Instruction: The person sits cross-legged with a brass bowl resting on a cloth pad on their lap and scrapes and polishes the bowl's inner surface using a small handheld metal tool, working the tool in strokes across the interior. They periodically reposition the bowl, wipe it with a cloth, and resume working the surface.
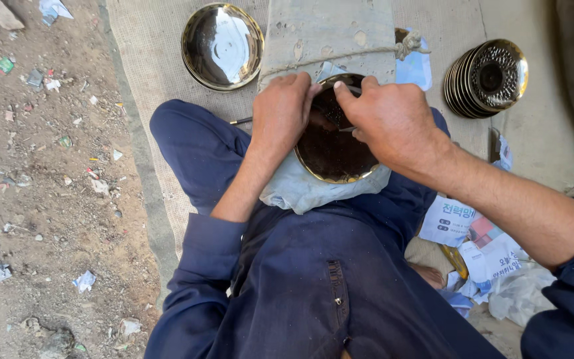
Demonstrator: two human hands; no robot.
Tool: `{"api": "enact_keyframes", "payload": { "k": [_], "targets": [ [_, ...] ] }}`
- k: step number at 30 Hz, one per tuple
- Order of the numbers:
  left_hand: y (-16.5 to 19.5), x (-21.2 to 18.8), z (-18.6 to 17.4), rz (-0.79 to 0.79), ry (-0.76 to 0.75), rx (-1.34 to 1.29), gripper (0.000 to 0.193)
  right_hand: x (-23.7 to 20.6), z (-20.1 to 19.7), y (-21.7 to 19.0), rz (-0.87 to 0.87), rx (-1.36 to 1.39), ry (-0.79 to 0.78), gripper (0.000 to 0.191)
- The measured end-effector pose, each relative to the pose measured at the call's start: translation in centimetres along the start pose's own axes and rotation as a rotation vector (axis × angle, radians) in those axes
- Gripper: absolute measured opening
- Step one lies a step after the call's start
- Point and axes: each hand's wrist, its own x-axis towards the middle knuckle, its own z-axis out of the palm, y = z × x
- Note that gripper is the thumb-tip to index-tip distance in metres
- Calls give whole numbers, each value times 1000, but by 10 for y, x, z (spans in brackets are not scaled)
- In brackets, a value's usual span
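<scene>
A round brass plate (pixel 332 158) with a dark, finely patterned face rests on a pale blue cloth (pixel 300 191) over my lap. My left hand (pixel 282 110) grips the plate's left rim, fingers curled over its upper edge. My right hand (pixel 393 119) sits at the plate's upper right, pinching a thin metal tool (pixel 345 128) whose tip touches the plate's face. Both arms wear dark blue sleeves.
A plain shiny brass plate (pixel 222 45) lies on the burlap mat (pixel 147 60) ahead. A stack of patterned brass plates (pixel 486 78) leans at right. A rope-tied grey block (pixel 330 33) stands ahead. Printed papers (pixel 473 239) lie right. Littered dirt (pixel 41 166) is left.
</scene>
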Motion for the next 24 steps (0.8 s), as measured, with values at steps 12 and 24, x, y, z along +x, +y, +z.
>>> {"api": "enact_keyframes", "payload": {
  "k": [12,24],
  "targets": [
    [54,-88,-3,-370,78,16,32,-13,6,6,190,76,-87,78],
    [-1,-3,6,49,-55,-58,26,-9,5,6,84,18,-27,74]
  ]
}}
